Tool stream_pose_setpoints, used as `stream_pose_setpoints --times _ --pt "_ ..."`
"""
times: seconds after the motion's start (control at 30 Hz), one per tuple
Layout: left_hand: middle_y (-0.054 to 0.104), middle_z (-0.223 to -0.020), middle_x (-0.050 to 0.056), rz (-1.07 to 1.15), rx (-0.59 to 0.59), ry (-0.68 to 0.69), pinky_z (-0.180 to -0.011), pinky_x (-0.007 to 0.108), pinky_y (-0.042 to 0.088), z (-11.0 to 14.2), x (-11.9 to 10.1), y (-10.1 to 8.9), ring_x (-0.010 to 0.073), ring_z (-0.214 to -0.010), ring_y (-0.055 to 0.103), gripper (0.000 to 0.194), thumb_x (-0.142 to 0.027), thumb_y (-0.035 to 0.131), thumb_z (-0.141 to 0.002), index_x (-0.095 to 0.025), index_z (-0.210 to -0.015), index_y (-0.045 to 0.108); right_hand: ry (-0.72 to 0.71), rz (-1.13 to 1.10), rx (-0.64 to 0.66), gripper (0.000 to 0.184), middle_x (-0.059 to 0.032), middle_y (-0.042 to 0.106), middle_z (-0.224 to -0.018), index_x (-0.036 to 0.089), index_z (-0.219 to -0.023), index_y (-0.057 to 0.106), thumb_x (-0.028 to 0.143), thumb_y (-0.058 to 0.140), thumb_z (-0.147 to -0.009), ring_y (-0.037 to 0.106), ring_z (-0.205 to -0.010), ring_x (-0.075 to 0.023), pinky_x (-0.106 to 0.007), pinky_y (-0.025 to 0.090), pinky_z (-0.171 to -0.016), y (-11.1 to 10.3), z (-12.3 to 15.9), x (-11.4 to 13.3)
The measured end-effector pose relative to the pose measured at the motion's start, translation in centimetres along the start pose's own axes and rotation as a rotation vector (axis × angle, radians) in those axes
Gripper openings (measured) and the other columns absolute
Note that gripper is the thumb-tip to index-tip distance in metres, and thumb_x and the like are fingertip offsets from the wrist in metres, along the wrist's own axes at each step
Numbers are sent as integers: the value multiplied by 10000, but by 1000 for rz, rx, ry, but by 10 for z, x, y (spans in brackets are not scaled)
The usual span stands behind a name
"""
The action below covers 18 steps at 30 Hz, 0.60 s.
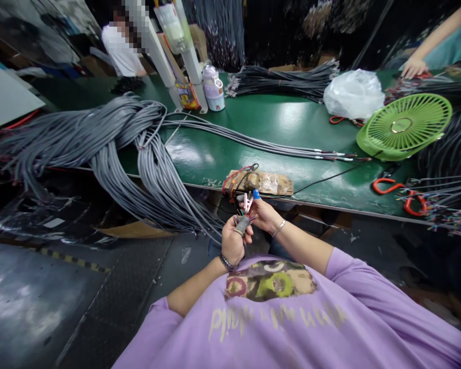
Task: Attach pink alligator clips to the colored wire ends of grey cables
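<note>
My left hand (233, 240) is closed around the end of a grey cable (243, 224), from which several thin coloured wires fan out. My right hand (266, 215) is beside it, with its fingers pinched at those wires; a blue cap (256, 194) covers one fingertip. Between the hands and the table edge is a pink clip (248, 202); I cannot tell whether my right hand touches it. Just beyond, a taped wooden block (269, 183) with red and black leads lies at the table's front edge. A large bundle of grey cables (165, 174) hangs over the edge to my left.
On the green table (200, 159) lie a few separate grey cables (253, 142). A green fan (403, 125), a plastic bag (353, 95), a bottle (214, 89) and red-handled scissors (388, 185) stand or lie about. Another person's hand (415, 66) is at the far right.
</note>
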<state>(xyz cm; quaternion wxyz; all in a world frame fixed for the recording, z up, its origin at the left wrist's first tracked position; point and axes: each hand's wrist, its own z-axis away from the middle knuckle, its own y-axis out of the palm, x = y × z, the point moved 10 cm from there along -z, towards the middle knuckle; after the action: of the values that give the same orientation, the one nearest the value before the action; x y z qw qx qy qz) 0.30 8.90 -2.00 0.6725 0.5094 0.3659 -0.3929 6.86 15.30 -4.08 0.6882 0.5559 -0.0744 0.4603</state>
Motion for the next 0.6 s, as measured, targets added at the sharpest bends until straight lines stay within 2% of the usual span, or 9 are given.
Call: stream_pose_setpoints --times 0.07,0.23,0.3,0.37,0.5,0.6 --pt "585 -529 -45 0 -7 0 -323 151 262 0 1 -1 43 -333 432 300 -415 685 -737 -170 -744 511 -36 26 -24 529 -5 599 -604 156 -726 616 684 580 -740 465 -482 -100 -242 390 -494 0 -1 3" --pt "588 -521 -40 -11 -20 -8 -320 153 251 -1 2 -3 45 -328 432 314 -425 685 -727 -170 -722 502 -370 308 -138 596 -6 559 -544 149 -608 598 722 512 -748 456 -503 -102 -245 355 -517 -10 7 29" --pt "586 -520 -40 -13 -20 -10 -318 154 244 -1 2 -3 44 -325 429 319 -430 685 -725 -169 -718 502 -408 374 -124 599 -12 578 -565 150 -615 609 719 494 -759 472 -529 -107 -246 365 -537 -9 9 31" --pt "585 -516 -40 -13 -20 -10 -318 154 244 -1 3 -3 44 -323 427 324 -433 689 -719 -169 -716 502 -347 345 -88 583 -13 591 -582 150 -642 621 707 502 -767 481 -533 -106 -241 375 -534 -9 7 25" --pt "583 -510 -42 -10 -26 -21 -316 153 244 -1 5 -4 46 -320 430 348 -454 705 -695 -169 -727 508 -110 58 -31 506 -20 630 -634 152 -723 629 650 563 -780 506 -511 -100 -225 404 -490 -9 -3 4" --pt "582 -510 -41 -3 -28 -27 -318 154 246 -1 5 -4 47 -322 431 359 -468 707 -689 -168 -739 516 -36 -93 -39 436 -15 641 -639 151 -751 629 581 593 -806 526 -499 -93 -211 430 -481 -8 -7 -3"
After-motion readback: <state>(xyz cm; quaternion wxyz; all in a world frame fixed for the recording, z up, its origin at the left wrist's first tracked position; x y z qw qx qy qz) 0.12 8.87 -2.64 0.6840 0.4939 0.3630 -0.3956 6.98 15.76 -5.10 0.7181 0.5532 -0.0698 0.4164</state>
